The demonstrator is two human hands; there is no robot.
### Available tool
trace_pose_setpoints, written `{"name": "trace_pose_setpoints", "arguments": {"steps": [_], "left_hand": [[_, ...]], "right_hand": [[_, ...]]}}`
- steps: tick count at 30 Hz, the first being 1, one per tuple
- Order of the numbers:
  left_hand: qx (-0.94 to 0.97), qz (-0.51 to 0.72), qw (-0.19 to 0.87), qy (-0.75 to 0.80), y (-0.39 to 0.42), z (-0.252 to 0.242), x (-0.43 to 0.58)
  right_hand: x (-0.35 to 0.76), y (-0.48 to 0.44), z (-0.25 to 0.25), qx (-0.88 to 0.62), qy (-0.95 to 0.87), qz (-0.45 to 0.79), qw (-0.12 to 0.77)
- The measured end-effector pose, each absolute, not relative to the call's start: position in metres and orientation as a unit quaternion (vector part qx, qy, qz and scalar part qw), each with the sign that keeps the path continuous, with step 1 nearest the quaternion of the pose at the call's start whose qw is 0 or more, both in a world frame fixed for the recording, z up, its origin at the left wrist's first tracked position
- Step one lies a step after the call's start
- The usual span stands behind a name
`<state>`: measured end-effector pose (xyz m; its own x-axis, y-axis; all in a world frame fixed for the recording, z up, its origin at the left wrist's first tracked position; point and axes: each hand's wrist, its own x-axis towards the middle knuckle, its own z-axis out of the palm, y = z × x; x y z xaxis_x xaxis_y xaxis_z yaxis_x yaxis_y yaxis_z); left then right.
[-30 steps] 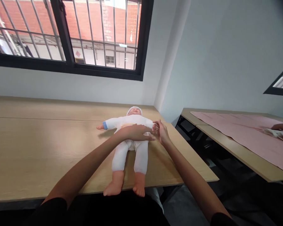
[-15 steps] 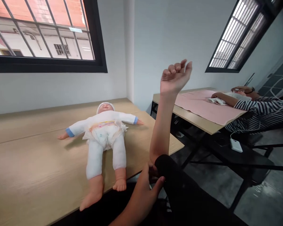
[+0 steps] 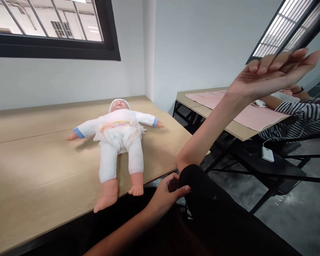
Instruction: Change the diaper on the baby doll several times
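Note:
My left hand (image 3: 168, 192) is at my right elbow, its thumb and curled fingers on the edge of the black sleeve (image 3: 200, 188). My right hand (image 3: 280, 71) is raised high at the right, palm up, holding nothing, with loosely bent fingers apart and slightly blurred. A baby doll (image 3: 118, 117) lies face up on the wooden table (image 3: 37, 167), arms spread, in a white top with blue cuffs, white leggings and a white cap. Around its hips sits a diaper (image 3: 120, 134) with frilled edges. The doll's feet reach the table's near edge.
A second table (image 3: 240, 131) with a pink mat (image 3: 252, 119) stands at the right. A co-worker in a striped sleeve (image 3: 304, 110) sits there, hands near another doll, partly hidden. A white power bank (image 3: 267, 154) lies on a black chair (image 3: 272, 170).
My right forearm has swung right and outward from nearly upright. My left hand stays at the sleeve. The view has tilted down, so the doll and tables appear higher.

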<state>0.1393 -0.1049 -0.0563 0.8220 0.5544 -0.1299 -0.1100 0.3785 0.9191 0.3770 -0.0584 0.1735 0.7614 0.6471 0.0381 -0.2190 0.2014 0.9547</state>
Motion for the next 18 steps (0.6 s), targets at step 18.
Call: {"name": "trace_pose_setpoints", "arguments": {"steps": [18], "left_hand": [[0.541,0.233,0.774,0.231,-0.110,-0.054,0.138]], "right_hand": [[0.405,-0.070,0.165,0.108,-0.211,-0.015,0.971]]}}
